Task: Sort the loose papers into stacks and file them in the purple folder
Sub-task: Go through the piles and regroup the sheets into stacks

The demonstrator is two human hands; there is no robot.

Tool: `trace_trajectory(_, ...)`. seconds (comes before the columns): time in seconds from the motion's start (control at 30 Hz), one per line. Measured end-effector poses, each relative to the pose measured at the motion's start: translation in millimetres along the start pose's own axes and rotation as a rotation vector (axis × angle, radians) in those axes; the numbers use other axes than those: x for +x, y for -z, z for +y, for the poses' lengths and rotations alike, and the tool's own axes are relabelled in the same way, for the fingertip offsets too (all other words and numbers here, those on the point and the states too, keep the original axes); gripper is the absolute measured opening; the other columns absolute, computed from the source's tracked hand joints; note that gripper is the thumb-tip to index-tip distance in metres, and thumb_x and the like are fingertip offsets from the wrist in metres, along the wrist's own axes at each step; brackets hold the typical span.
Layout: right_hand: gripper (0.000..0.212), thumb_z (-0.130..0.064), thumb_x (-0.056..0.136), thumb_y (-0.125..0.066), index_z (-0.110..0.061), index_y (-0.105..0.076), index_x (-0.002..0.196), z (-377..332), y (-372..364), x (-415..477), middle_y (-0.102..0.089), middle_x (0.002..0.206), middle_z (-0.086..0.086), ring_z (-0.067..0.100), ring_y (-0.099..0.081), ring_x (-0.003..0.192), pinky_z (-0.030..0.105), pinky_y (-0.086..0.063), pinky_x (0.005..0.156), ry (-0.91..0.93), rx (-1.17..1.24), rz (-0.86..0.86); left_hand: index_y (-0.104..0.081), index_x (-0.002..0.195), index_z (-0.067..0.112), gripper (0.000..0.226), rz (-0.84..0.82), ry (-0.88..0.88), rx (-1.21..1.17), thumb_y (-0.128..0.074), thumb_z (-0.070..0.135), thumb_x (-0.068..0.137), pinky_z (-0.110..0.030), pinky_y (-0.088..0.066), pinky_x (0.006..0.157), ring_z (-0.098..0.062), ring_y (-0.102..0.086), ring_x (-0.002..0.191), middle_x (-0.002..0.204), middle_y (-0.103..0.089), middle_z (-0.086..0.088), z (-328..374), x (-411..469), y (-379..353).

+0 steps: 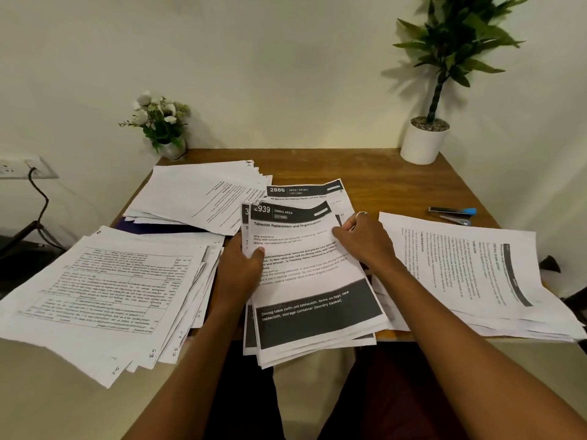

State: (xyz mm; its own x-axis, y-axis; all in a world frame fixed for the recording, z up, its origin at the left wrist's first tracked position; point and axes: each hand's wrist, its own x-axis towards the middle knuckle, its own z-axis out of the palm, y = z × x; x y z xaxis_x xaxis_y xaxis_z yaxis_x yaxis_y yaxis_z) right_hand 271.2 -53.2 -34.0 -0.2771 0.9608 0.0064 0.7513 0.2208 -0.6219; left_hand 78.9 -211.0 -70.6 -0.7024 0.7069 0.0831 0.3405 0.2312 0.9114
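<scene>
A bundle of printed sheets with black headers (311, 281) lies tilted over the table's near edge. My left hand (241, 265) grips its left side, thumb on the top sheet. My right hand (365, 239) pinches the right edge of that top sheet. Other paper stacks lie around: a stack with tables (104, 290) at the left, a stack (203, 195) at the back left, and a sideways stack (476, 268) at the right. A sliver of the purple folder (149, 226) shows under the back-left stack, mostly hidden.
A stapler (452, 214) with a blue end lies at the right rear of the wooden table (381, 166). A white plant pot (422, 141) stands at the back right corner and a small flower pot (168, 144) at the back left. A wall socket with a cable (31, 173) is at the left.
</scene>
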Motion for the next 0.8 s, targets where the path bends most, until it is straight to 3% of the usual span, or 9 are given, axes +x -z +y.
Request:
trace_trajectory(0.07,0.020,-0.040,0.093,-0.066,-0.022,-0.062,0.084,1,1,7,-0.066,0.082,-0.006,0.013,-0.062,0.075,0.029,-0.051,0.070,-0.016,0.051,0.066,-0.056,0.136,0.016,0.040,0.001,-0.007,0.028,-0.064,0.020,0.097,-0.011,-0.045,0.065,-0.020,-0.066,0.109,0.128,-0.065,-0.001,-2,2,-1)
trace_trajectory(0.17,0.008,-0.024,0.098,-0.062,-0.022,-0.069,0.099,5,4,22,-0.070,0.103,-0.003,0.012,-0.061,0.088,0.027,-0.049,0.071,-0.026,0.137,0.149,-0.056,0.136,0.014,0.040,0.008,-0.018,0.064,-0.063,0.020,0.098,-0.013,-0.044,0.067,-0.020,-0.064,0.109,0.127,-0.064,-0.003,-5,3,-2)
trace_trajectory(0.27,0.016,-0.011,0.099,-0.059,-0.022,-0.068,0.106,13,5,36,-0.069,0.119,-0.001,0.014,-0.061,0.100,0.027,-0.048,0.077,-0.057,0.218,0.128,-0.055,0.136,0.013,0.040,0.012,-0.026,0.097,-0.063,0.021,0.098,-0.019,-0.047,0.071,-0.021,-0.064,0.108,0.127,-0.064,-0.004,-7,5,-3)
trace_trajectory(0.43,0.022,-0.016,0.100,-0.060,-0.017,-0.068,0.121,24,1,43,-0.069,0.124,0.002,0.019,-0.062,0.110,0.034,-0.051,0.091,-0.084,0.265,0.064,-0.057,0.133,0.014,0.037,0.013,-0.026,0.105,-0.062,0.022,0.098,-0.020,-0.049,0.068,-0.022,-0.067,0.102,0.124,-0.065,-0.004,-8,6,-4)
trace_trajectory(0.57,0.029,-0.025,0.094,-0.071,-0.020,-0.064,0.122,20,1,44,-0.068,0.119,-0.001,0.019,-0.065,0.103,0.030,-0.052,0.078,-0.150,0.374,0.011,-0.057,0.131,0.013,0.033,0.022,-0.026,0.113,-0.062,0.022,0.099,-0.022,-0.050,0.067,-0.021,-0.066,0.097,0.120,-0.066,-0.004,-6,5,-4)
trace_trajectory(0.67,0.036,-0.023,0.090,-0.076,-0.021,-0.063,0.123,20,1,43,-0.068,0.118,-0.003,0.016,-0.065,0.095,0.027,-0.050,0.066,-0.150,0.384,-0.005,-0.056,0.130,0.012,0.032,0.030,0.001,0.115,-0.060,0.023,0.100,-0.016,-0.044,0.061,-0.015,-0.063,0.090,0.116,-0.064,-0.001,-6,4,-3)
trace_trajectory(0.8,0.037,-0.023,0.090,-0.076,-0.022,-0.063,0.125,20,6,41,-0.070,0.119,-0.005,0.012,-0.067,0.088,0.029,-0.054,0.066,-0.167,0.447,-0.032,-0.054,0.131,0.013,0.032,0.036,-0.001,0.078,-0.059,0.025,0.101,-0.018,-0.046,0.062,-0.019,-0.066,0.093,0.116,-0.064,-0.001,-5,3,-3)
